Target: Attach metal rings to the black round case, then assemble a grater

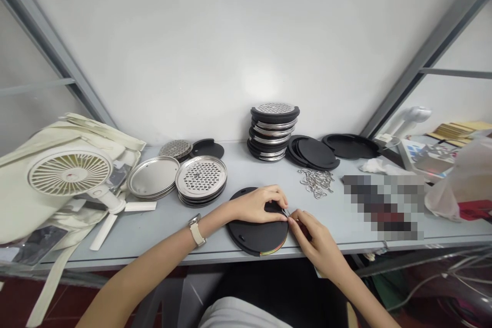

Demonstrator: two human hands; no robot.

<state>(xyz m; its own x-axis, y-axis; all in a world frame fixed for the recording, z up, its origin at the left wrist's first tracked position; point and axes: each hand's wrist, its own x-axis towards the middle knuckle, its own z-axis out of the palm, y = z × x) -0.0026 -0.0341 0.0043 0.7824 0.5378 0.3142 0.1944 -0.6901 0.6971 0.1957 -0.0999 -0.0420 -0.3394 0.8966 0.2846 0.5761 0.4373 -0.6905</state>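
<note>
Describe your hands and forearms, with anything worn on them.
The left hand and right hand are ungloved, and both visible forearms are sleeveless. A watch with a cream band circles the left wrist; nothing shows on the right wrist.

No words or numbers can be read — the red mark [69,176] on the fan [92,166] is too small

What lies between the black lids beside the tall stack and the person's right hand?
The head view shows a loose pile of metal loops between the black lids and the right hand.
</note>
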